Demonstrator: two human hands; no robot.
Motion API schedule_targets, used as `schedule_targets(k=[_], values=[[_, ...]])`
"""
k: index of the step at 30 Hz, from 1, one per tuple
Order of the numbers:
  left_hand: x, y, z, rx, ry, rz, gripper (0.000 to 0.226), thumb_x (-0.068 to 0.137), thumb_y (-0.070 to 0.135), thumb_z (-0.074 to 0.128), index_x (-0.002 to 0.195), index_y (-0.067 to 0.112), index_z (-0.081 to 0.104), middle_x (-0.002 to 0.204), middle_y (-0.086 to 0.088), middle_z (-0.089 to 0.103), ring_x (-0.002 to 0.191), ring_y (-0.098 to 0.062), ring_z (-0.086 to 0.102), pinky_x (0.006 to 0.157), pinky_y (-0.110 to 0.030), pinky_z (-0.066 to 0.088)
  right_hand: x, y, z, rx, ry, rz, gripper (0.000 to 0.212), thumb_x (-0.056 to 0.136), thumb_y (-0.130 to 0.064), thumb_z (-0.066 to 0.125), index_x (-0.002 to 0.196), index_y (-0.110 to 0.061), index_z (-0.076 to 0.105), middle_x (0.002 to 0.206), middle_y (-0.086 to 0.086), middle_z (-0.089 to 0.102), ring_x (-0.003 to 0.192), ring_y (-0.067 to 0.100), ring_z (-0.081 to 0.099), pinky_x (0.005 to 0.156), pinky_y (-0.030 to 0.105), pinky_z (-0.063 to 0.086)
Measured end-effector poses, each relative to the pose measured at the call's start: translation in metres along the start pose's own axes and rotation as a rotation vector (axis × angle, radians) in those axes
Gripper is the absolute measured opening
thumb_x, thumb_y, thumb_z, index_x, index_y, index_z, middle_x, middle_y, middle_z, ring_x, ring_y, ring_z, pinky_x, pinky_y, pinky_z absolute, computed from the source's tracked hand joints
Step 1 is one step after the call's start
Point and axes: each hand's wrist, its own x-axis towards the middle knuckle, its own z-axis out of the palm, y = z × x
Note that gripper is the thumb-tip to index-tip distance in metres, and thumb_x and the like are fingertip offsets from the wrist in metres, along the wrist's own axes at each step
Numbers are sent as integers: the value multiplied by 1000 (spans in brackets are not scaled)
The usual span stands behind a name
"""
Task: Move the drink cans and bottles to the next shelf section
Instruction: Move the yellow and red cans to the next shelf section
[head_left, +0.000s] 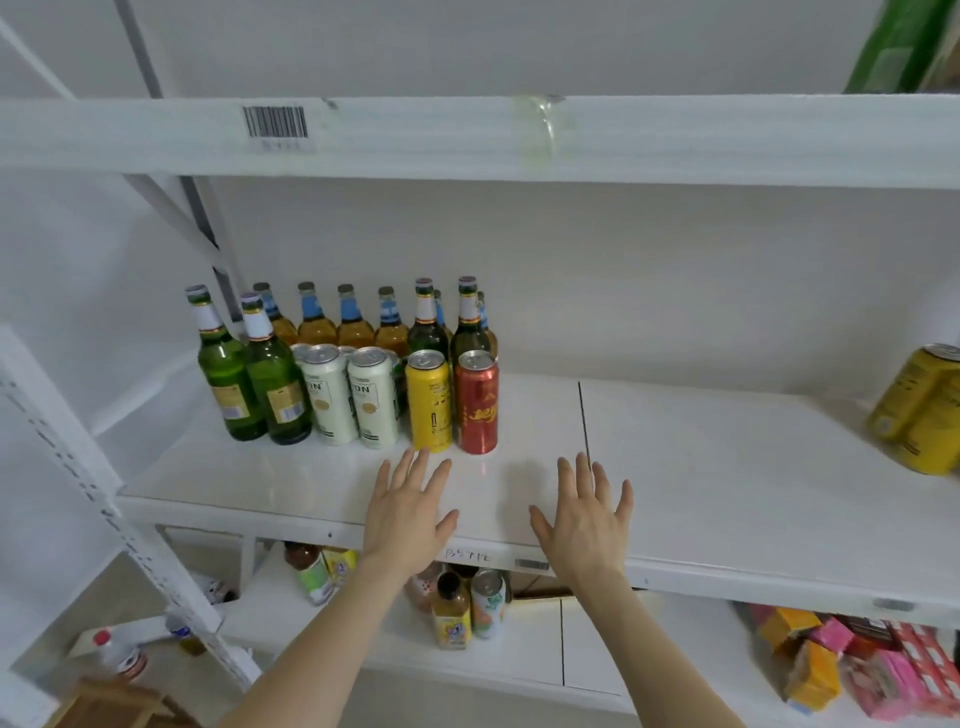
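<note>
A white shelf is split by a dark seam running front to back across its board. The main cluster of drinks stands left of the seam.

Nearest the seam is a red can, with a yellow can just beside it on the side away from the seam. Further from the seam are two white cans side by side, with more can tops half hidden behind them. Two green glass bottles stand at the end furthest from the seam. A row of amber bottles with blue neck labels lines the back wall. Two dark green bottles stand right behind the yellow can and the red can.

Right of the seam and well apart from it, at the edge of view, sit more yellow cans.

The left hand is left of the seam, over the shelf's front edge, with its fingertips just short of the yellow can's base. Its grip is apart, the fingers straight and spread, and it holds nothing. The right hand is at the seam itself, its fingers over the seam's front end. Its grip is also apart and empty. Whether either palm touches the board cannot be told.

Below the seam, on a lower shelf, stand a juice bottle and a patterned can. Coloured boxes lie further right. Above and left of the seam, a barcode label is stuck on the upper beam.
</note>
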Motion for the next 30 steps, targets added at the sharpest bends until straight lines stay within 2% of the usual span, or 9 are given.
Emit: schedule_targets(k=[5, 11, 17, 21, 26, 30], values=[[15, -56, 4, -42, 14, 72, 67, 98, 55, 36, 156, 25, 21, 165, -8, 14, 153, -26, 8, 123, -43, 5, 13, -53, 11, 1, 27, 88, 75, 95, -62, 35, 155, -19, 23, 164, 7, 21, 150, 27, 18, 118, 57, 9], [31, -108, 14, -126, 34, 121, 69, 97, 53, 40, 156, 24, 20, 165, -7, 16, 152, -25, 12, 122, -40, 16, 25, -106, 23, -14, 34, 158, 75, 94, -63, 34, 155, -20, 22, 164, 6, 21, 150, 27, 18, 118, 56, 8], [54, -109, 31, -351, -19, 118, 78, 97, 49, 47, 157, 15, 11, 165, -8, 12, 151, -25, 16, 117, -35, 30, 52, -121, 23, -12, 78, 192, 76, 94, -62, 37, 155, -21, 21, 163, 4, 22, 150, 26, 19, 118, 55, 9], [77, -97, 42, -480, 23, 121, 87, 95, 46, 55, 156, 7, 7, 164, -11, 14, 151, -24, 18, 118, -32, 26, 79, -115, 26, 34, 118, 207, 78, 92, -66, 37, 154, -20, 25, 162, 4, 26, 149, 25, 23, 118, 54, 13], [105, -81, 55, -643, 52, 89, 93, 91, 40, 66, 155, 2, 11, 158, -15, 27, 147, -26, 26, 120, -37, 26, 113, -100, 30, 275, 130, 197, 80, 90, -66, 48, 153, -20, 29, 158, 0, 35, 144, 23, 33, 117, 51, 21], [125, -75, 63, -863, 63, -32, 86, 87, 35, 72, 151, 4, 25, 154, -12, 38, 143, -27, 36, 117, -37, 31, 137, -92, 29, 708, 88, 109, 67, 89, -46, 66, 144, -20, 39, 139, 0, 56, 127, 25, 50, 105, 45, 38]])
